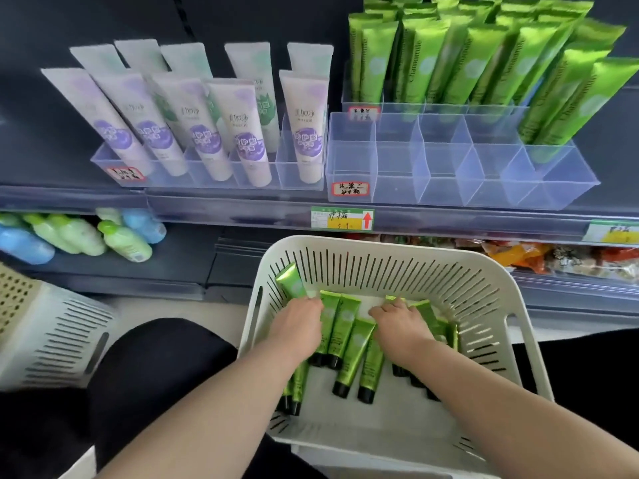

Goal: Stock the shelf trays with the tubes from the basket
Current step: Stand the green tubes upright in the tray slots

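Crowding the shelf (242, 202) above, pale tubes (207, 133) stand in a clear tray (100, 160) at its left end. Tall green tubes (484, 63) fill the back tray (345, 98) at its right end, and a few more lean in the right corner of the front tray (397, 191). A price tag (342, 219) hangs on the shelf's front edge. Below it sits the white slotted basket (484, 281).

The left hand (297, 326) lies palm down on the small green tubes (352, 354) near the basket's left wall. The right hand (403, 326) lies palm down near its middle. The fingers of both seem to bend onto the tubes, but I cannot tell whether they have closed round any.

The small tubes lie flat on the basket floor, black caps towards the person, with one propped in the far left corner. A second basket (52, 340) sits on the pale floor at left.
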{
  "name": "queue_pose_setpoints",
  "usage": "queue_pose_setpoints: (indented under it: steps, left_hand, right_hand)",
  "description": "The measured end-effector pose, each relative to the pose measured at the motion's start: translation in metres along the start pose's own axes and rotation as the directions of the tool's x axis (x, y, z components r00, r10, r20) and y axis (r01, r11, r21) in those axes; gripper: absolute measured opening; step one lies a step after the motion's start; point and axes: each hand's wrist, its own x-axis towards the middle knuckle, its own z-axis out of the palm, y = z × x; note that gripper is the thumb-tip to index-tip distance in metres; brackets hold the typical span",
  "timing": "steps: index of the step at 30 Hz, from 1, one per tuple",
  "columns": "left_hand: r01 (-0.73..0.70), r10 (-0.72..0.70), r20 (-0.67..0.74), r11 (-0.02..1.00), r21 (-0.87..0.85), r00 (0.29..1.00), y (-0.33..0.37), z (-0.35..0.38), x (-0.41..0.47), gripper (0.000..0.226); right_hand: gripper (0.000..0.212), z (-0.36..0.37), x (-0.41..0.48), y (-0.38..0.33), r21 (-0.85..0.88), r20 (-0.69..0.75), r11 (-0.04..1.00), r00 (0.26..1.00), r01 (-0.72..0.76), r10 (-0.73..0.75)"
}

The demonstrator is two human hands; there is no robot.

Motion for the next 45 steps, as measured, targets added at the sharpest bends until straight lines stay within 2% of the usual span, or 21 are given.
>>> queue_pose_setpoints:
  steps: [2, 5, 8, 13, 16, 20, 23, 26, 31, 35, 39, 42, 45]
  left_hand:
    - [0.014, -0.014, 0.03, 1.0, 0.003, 0.999, -0.004, 0.007, 0.004, 0.033]
    - [0.024, -0.026, 0.071, 0.999, 0.027, 0.997, -0.007, 0.014, 0.009, 0.028]
    - [0.026, -0.029, 0.091, 0.999, 0.039, 0.995, -0.006, 0.015, 0.013, 0.024]
    - [0.025, -0.026, 0.057, 0.999, 0.021, 0.998, -0.006, 0.015, 0.018, 0.021]
    - [0.026, -0.027, 0.039, 1.0, 0.017, 0.999, -0.007, 0.018, 0.018, 0.025]
    - [0.032, -0.033, 0.052, 0.999, 0.018, 0.998, -0.008, 0.022, 0.019, 0.033]
    - [0.043, -0.042, 0.076, 0.999, -0.012, 0.996, -0.002, 0.027, 0.018, 0.034]
    - [-0.01, 0.01, 0.092, 1.0, 0.005, 0.996, 0.009, 0.033, 0.021, 0.034]
    - [-0.093, 0.058, 0.176, 0.975, 0.2, 0.983, 0.032, 0.04, 0.039, 0.053]
    - [-0.123, 0.04, 0.241, 0.933, 0.338, 0.97, 0.044, 0.053, 0.039, 0.057]
    - [-0.099, 0.02, 0.26, 0.95, 0.297, 0.965, 0.044, 0.06, 0.028, 0.054]
    - [-0.093, 0.024, 0.286, 0.969, 0.231, 0.958, 0.043, 0.064, 0.02, 0.044]
    - [0.002, -0.041, 0.231, 0.986, 0.165, 0.972, 0.047, 0.067, 0.022, 0.03]
  right_hand:
    - [0.047, 0.006, 0.008, -0.007, 0.009, 0.038, 1.0, 0.999, -0.003, 0.003]
    - [0.057, 0.016, 0.02, -0.016, 0.058, 0.087, 0.998, 0.996, -0.016, 0.011]
    - [0.058, 0.026, 0.028, -0.022, 0.039, 0.102, 0.999, 0.995, -0.024, 0.02]
    - [0.067, 0.024, 0.033, -0.028, 0.048, 0.099, 0.994, 0.991, -0.1, 0.095]
    - [0.068, 0.021, 0.032, -0.026, 0.19, 0.162, 0.972, 0.981, -0.138, 0.108]
    - [0.055, 0.01, 0.016, -0.009, 0.418, 0.183, 0.894, 0.979, -0.16, 0.09]
    - [0.047, -0.004, -0.004, 0.007, 0.513, 0.116, 0.852, 0.992, -0.109, 0.057]
    - [0.042, -0.025, -0.024, 0.023, 0.531, 0.024, 0.845, 0.998, -0.059, 0.054]
    - [0.03, -0.052, -0.043, 0.057, 0.573, -0.142, 0.819, 0.981, -0.026, 0.131]
    - [0.017, -0.043, -0.045, 0.069, 0.513, -0.243, 0.857, 0.966, 0.051, 0.088]
    - [0.012, -0.03, -0.042, 0.069, 0.487, -0.314, 0.867, 0.947, 0.104, 0.063]
    - [0.012, -0.026, -0.038, 0.061, 0.437, -0.37, 0.888, 0.928, 0.143, 0.032]
    - [0.015, -0.022, -0.037, 0.052, 0.433, -0.376, 0.886, 0.927, 0.165, 0.011]
